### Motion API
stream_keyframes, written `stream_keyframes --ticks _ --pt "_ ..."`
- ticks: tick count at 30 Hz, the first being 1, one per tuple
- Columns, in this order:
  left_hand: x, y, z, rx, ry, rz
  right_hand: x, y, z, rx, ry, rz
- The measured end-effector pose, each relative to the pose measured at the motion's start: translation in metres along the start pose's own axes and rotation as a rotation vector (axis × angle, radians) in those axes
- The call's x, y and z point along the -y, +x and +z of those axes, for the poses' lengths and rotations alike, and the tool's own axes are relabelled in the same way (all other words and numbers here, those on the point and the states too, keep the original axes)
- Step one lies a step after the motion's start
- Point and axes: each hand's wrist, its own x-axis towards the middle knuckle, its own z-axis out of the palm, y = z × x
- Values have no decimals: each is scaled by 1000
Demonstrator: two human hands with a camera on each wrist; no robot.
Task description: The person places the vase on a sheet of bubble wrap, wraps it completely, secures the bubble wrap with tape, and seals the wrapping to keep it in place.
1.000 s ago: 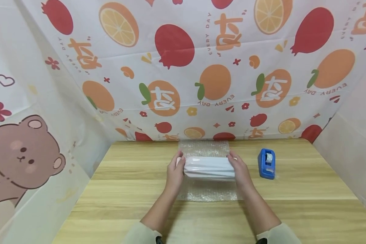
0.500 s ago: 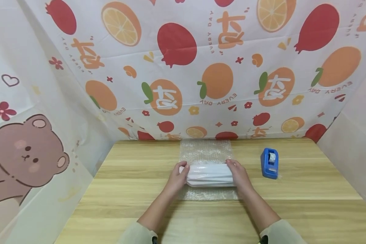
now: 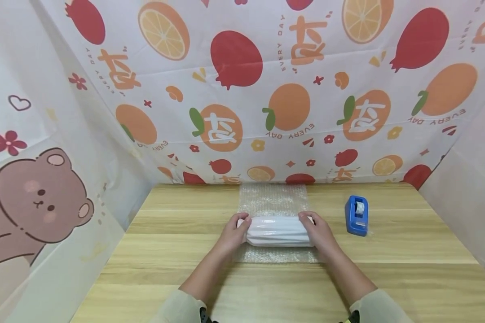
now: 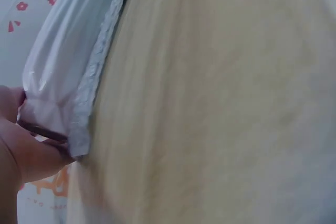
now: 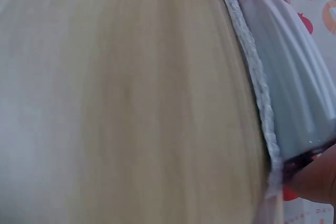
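Note:
A long white bundle [image 3: 279, 232] with a glossy, creased surface lies crosswise over a sheet of bubble wrap [image 3: 272, 197]. My left hand [image 3: 233, 233] grips its left end, thumb on top. At the other end my right hand [image 3: 318, 231] holds it the same way. In the left wrist view, the left hand [image 4: 29, 153] is at the near end of the bundle [image 4: 65, 51], with the bubble wrap's edge [image 4: 100, 61] alongside. The right wrist view shows the right hand [image 5: 315, 179] at the bundle's [image 5: 289, 72] lower end. What is inside the bundle is hidden.
A blue tape dispenser [image 3: 357, 216] with a roll of tape stands on the wooden table [image 3: 178, 255], to the right of the bubble wrap. Behind the table hangs a fruit-print curtain [image 3: 250, 98]; a bear-print cloth [image 3: 44, 202] hangs at the left.
Both hands have brought the white bundle down and nearer to the person over the bubble wrap. In the last half second it has hardly moved. The head view has shifted slightly.

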Motion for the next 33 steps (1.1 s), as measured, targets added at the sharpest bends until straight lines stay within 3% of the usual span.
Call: stream_keyframes --ticks 4,6,11,13,15,18,21,26,33 --pt "-12 -3 -7 12 170 121 5 -3 -8 25 -174 -111" --pt "-22 -7 -8 81 294 200 8 -4 -11 40 -279 -176" --pt "-41 -15 3 288 719 458 13 -5 -11 56 -468 -293" --pt "-42 -17 11 323 858 533 16 -9 -9 34 -531 -370" --pt "-41 -17 16 344 942 564 20 -15 -8 8 -623 -485" --pt "-38 -16 19 332 1010 589 24 -25 -4 -2 -785 -687" --pt "-35 -15 20 317 1026 599 23 -33 -1 65 -927 -807" --pt "-31 -15 22 308 1043 619 14 -40 1 186 -1065 -811" --pt "-27 -15 25 277 1081 639 8 -41 0 194 -1155 -875"
